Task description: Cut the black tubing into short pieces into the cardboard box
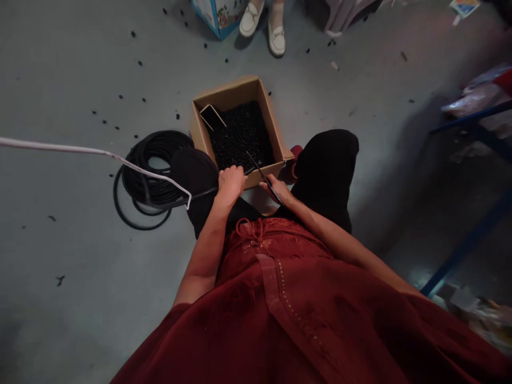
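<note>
My left hand [231, 186] is closed around a black tube [206, 192] over the near edge of the cardboard box [276, 128]. The tube runs left across my knee toward a thick coil of black tubing [150, 170] on the floor. My right hand [278, 189] grips a pair of scissors [262, 174], whose dark blade points up and left over the box, close to the tube's end. Whether the blades touch the tube, I cannot tell. Many small black pieces [242, 133] fill the box bottom, with a dark, light-edged rectangular object [213, 117] leaning in its far left corner.
A white cable [80, 149] crosses from the left and bends near my knee. Small black bits [140, 63] dot the grey floor. Beyond the box are another person's white shoes [277, 38], a blue carton [220, 18] and a grey stool [340, 16]. A blue frame [468, 245] stands right.
</note>
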`<state>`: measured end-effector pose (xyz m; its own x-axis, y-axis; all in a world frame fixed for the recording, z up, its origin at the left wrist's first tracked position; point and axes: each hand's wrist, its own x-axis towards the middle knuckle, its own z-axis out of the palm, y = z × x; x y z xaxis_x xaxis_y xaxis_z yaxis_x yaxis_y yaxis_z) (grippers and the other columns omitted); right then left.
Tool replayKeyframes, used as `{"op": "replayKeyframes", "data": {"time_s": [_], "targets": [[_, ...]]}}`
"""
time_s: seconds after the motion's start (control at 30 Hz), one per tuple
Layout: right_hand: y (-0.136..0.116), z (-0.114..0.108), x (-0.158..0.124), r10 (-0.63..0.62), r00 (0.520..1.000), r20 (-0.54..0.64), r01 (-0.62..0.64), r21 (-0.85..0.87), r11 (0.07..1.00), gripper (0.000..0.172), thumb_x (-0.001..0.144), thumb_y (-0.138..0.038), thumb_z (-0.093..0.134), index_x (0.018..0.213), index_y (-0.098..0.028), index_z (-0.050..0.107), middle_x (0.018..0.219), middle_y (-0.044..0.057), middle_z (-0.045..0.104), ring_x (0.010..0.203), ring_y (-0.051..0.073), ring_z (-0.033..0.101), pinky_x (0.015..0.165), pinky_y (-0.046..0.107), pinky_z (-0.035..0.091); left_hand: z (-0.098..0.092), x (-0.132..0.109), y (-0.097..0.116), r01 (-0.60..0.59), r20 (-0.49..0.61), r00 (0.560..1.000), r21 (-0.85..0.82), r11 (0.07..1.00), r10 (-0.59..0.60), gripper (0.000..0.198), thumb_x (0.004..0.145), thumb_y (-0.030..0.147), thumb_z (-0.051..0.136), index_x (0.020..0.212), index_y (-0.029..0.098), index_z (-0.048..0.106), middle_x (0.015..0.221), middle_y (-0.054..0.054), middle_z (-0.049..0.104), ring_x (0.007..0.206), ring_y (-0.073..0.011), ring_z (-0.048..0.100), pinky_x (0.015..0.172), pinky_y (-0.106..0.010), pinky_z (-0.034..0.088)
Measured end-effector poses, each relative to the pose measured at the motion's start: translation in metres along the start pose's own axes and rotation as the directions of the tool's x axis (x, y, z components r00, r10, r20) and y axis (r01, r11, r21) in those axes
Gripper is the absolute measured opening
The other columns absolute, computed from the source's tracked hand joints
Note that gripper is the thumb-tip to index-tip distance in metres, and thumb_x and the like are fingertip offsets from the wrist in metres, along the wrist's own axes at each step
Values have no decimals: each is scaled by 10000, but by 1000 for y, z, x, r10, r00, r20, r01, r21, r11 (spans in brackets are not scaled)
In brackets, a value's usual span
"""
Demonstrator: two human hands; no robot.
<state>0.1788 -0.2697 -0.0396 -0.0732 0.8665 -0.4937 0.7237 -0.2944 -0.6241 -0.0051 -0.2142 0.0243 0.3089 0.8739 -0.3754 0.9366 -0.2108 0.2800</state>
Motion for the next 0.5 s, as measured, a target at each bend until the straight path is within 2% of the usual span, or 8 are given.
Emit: {"op": "replayKeyframes", "data": {"time_s": [0.13,0.33,0.5], "targets": [[3,3,7,-5,1000,-24,5,-13,1000,353,915,-446,486,1173,-224,582,915,88,712,883,286,653,774,324,441,-2,-1,-8,-4,88,996,26,1000,2,312,979,350,459,1080,173,695,1063,-166,700,1017,-287,659,864,-355,465],[6,7,15,51,997,-56,-53,-51,997,296,901,-427,492,1064,-221,628,871,98,713,853,284,654,754,319,439,20,8,-15,19,37,999,41,999,-21,326,985,336,429,1078,198,709,1080,-152,693,983,-266,667,812,-328,458],[9,6,21,63,993,-97,-61,23,998,305,894,-468,521,1008,-212,639,865,74,700,855,256,649,771,314,454,29,16,-17,41,21,999,-25,999,-40,318,970,340,452,1105,217,713,1102,-141,699,998,-254,665,810,-316,455]]}}
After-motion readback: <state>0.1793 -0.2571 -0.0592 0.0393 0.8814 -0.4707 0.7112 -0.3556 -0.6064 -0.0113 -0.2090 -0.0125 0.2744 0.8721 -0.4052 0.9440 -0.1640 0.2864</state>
